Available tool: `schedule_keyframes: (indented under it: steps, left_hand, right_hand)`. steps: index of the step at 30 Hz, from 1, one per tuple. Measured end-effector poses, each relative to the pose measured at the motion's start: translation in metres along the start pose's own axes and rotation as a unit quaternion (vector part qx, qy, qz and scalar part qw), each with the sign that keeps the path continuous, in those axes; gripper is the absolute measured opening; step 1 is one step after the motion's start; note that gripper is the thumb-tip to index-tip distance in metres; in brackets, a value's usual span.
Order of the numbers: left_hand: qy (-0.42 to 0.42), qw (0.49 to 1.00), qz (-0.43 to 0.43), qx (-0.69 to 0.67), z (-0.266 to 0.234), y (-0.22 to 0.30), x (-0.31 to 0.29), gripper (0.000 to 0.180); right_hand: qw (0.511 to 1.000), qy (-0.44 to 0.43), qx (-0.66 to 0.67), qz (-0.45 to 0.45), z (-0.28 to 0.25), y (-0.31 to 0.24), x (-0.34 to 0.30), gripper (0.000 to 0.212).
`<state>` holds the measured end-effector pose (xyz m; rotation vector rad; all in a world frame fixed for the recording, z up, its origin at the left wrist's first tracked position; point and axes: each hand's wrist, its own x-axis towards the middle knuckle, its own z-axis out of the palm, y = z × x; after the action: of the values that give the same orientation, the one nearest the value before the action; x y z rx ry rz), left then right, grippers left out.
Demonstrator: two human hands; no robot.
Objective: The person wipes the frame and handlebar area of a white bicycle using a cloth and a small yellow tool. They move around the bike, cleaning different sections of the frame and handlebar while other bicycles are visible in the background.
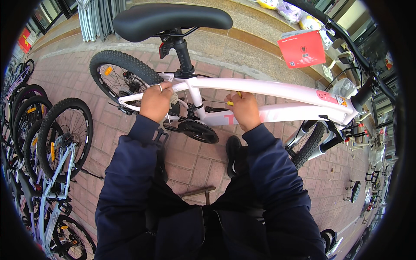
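Right grip (246,112) holds a yellow object (230,103), left grip (156,104) hard to tell, by a pale pink, black-saddled bicycle (268,87).

Looks like the pavement outside a bike shop: pink brick paving (186,160), tan stone steps (255,37) far side, black-tyred bicycles (42,138) packed left, red rectangular card (302,50) by the pale pink bicycle (273,87).

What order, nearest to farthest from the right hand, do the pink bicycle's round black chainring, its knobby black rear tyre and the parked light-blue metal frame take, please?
1. Round chainring, lower left.
2. Rear tyre, upper left.
3. Light-blue frame, far left.
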<state>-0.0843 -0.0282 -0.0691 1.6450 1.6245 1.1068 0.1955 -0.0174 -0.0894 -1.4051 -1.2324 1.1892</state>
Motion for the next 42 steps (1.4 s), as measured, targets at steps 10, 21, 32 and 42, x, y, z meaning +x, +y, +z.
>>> schedule_keyframes:
  steps: [10, 21, 32, 42]
  left_hand:
    - [-0.016, 0.995, 0.068, 0.069, 0.000, -0.007, 0.001, 0.028]
    - [-0.013, 0.996, 0.057, 0.068, 0.000, -0.002, 0.000, 0.029]
    - [-0.019, 0.999, -0.003, 0.045, 0.002, -0.004, 0.001, 0.031]
    - [-0.015, 0.999, -0.004, 0.029, 0.002, -0.005, 0.000, 0.033]
  right_hand:
    - [0.925, -0.044, -0.359, -0.116, -0.014, -0.027, -0.014, 0.029]
    - [0.841, -0.102, -0.437, -0.302, -0.029, -0.024, -0.015, 0.028]
    - [0.995, -0.071, -0.045, 0.052, -0.016, -0.027, -0.023, 0.034]
    - [0.959, -0.100, -0.252, -0.085, -0.023, -0.037, -0.025, 0.052]
